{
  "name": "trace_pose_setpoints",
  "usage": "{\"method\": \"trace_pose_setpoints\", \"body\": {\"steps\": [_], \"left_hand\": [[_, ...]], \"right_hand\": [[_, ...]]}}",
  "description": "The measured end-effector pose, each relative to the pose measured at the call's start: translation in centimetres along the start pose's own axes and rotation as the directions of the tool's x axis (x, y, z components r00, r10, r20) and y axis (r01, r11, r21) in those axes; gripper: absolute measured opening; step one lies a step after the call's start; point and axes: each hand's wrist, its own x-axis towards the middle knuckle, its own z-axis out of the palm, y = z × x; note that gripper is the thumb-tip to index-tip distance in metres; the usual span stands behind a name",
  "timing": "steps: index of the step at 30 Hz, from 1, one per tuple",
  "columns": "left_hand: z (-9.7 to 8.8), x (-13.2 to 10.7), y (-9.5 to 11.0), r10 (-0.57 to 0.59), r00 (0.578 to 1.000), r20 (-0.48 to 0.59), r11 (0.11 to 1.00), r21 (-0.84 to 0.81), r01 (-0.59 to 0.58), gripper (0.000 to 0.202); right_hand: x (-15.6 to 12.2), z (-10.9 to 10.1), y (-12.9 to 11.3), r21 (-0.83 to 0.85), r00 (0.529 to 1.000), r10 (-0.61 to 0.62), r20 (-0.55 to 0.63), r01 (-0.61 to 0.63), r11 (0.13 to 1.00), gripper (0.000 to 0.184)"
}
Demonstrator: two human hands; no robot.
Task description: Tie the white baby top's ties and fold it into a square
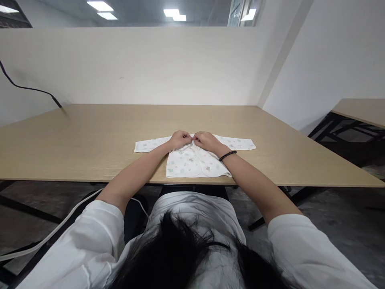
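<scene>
A small white long-sleeved shirt with a pale printed pattern lies spread on the table in front of me, its sleeves stretched out to both sides and its hem near the front edge. At the upper front of the shirt, my left hand and my right hand meet with fingertips pinched on the fabric. The cloth is gathered into small folds between them. My fingers hide the exact spot they grip, so any fastener there cannot be made out. A dark beaded bracelet circles my right wrist.
The wooden table reaches back to a white wall. A black cable hangs over its back left corner. Another table stands at the right. A white cord runs by my left side.
</scene>
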Motion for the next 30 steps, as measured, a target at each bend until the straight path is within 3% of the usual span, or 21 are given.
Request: {"method": "trace_pose_setpoints", "body": {"steps": [19, 30], "left_hand": [[0.2, 0.7, -0.3, -0.016, 0.999, 0.039, 0.991, 0.131, 0.011, 0.010], [0.4, 1.0, -0.1, -0.006, 0.999, 0.038, 0.975, 0.224, -0.003, 0.018]], "right_hand": [[0.1, -0.5, -0.6, -0.130, 0.998, -0.020, 0.067, 0.028, 0.991, 0.017], [0.2, -1.1, -0.9, -0.207, 0.990, -0.064, 0.129, 0.090, 0.974, 0.022]]}}
